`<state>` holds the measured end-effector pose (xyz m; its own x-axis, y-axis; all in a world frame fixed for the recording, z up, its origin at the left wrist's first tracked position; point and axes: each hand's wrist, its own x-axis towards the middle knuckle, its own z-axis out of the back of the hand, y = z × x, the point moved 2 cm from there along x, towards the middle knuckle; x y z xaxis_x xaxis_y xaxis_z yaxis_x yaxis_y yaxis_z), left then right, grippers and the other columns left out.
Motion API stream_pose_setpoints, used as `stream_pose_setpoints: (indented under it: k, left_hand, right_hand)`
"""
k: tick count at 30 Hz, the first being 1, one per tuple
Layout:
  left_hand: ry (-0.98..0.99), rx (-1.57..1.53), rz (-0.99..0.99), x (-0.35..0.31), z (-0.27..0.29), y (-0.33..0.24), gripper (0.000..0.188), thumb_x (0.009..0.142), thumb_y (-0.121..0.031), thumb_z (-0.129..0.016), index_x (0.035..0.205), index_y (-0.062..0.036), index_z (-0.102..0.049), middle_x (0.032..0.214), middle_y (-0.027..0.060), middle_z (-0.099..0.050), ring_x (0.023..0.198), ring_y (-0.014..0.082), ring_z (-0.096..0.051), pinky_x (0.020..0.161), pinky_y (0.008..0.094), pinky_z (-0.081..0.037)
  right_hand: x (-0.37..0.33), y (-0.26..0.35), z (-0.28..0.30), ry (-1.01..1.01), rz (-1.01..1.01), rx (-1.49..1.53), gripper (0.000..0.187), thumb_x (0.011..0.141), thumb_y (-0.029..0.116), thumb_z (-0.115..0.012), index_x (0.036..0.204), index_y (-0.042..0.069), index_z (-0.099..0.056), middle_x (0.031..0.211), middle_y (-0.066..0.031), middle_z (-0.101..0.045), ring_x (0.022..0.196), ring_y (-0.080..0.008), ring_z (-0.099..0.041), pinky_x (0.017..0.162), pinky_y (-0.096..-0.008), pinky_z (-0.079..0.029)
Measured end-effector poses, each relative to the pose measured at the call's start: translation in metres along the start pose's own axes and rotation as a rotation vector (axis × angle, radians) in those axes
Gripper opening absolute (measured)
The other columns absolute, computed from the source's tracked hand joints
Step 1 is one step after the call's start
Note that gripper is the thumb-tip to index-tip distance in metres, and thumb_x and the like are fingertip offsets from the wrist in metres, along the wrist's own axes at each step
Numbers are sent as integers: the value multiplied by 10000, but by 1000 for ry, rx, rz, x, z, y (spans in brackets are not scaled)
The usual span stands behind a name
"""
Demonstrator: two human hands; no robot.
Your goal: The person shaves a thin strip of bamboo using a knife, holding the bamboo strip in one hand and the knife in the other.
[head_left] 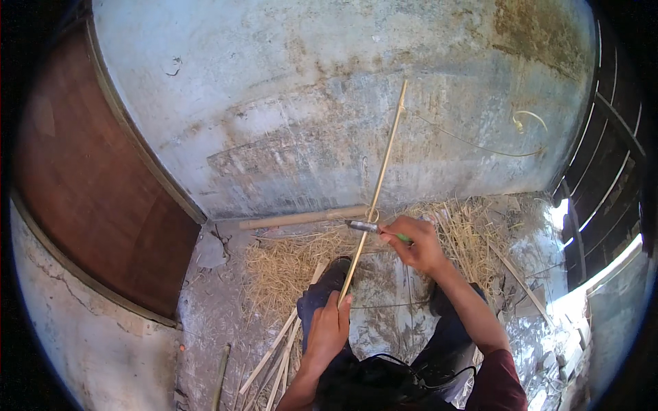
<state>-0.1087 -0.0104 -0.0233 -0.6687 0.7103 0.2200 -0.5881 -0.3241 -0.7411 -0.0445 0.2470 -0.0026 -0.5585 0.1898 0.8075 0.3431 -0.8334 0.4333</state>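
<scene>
A long, thin bamboo strip [387, 154] slants up from my lap toward the wall. Its lower end is held in my left hand [327, 334], fingers closed with the thumb along the strip. My right hand [419, 248] grips a knife [361, 225] by its green handle. The knife's short grey blade lies across the strip, about midway along it. A pale curl of shaving [374, 211] stands up just beyond the blade. Another thin shaving clings near the strip's far end and trails off to the right.
Straw-coloured shavings [284, 264] are heaped on the floor around my feet. Several split strips [284, 342] lie at my left, and a thick pole [301, 218] rests along the wall's foot. A brown door panel [103, 185] stands left, dark slats [603, 151] right.
</scene>
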Motion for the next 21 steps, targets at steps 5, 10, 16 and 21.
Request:
stream_pose_setpoints:
  k: [5, 10, 16, 21]
  left_hand:
    - [41, -9, 108, -16, 6, 0, 342, 1110, -278, -506, 1020, 46, -572, 762, 331, -603, 764, 573, -586, 631, 597, -418]
    - [37, -47, 161, -23, 1, 0, 330, 1110, -265, -507, 1013, 43, -577, 751, 311, -593, 734, 564, -586, 604, 557, -420]
    - [36, -9, 201, -30, -3, 2, 307, 1108, -246, -507, 1046, 42, -593, 749, 310, -594, 750, 558, -605, 600, 555, -429]
    - [38, 42, 156, -56, -13, 16, 293, 1108, -235, -506, 1068, 36, -608, 749, 308, -594, 758, 557, -609, 602, 551, -434]
  right_hand:
    - [4, 3, 0, 101, 57, 13, 141, 878, 67, -808, 1003, 48, -746, 828, -109, -710, 680, -280, -692, 576, -362, -535]
    - [9, -7, 2, 175, 97, 13, 89, 870, 19, -800, 930, 20, -736, 831, -115, -729, 707, -253, -721, 567, -326, -536]
    - [16, -34, 6, 26, 64, 11, 92, 903, 71, -781, 992, 50, -771, 862, -132, -741, 737, -298, -726, 639, -397, -561]
    - [21, -55, 50, -43, -93, -97, 93, 928, 98, -772, 962, 16, -745, 913, -145, -759, 779, -322, -740, 683, -391, -573]
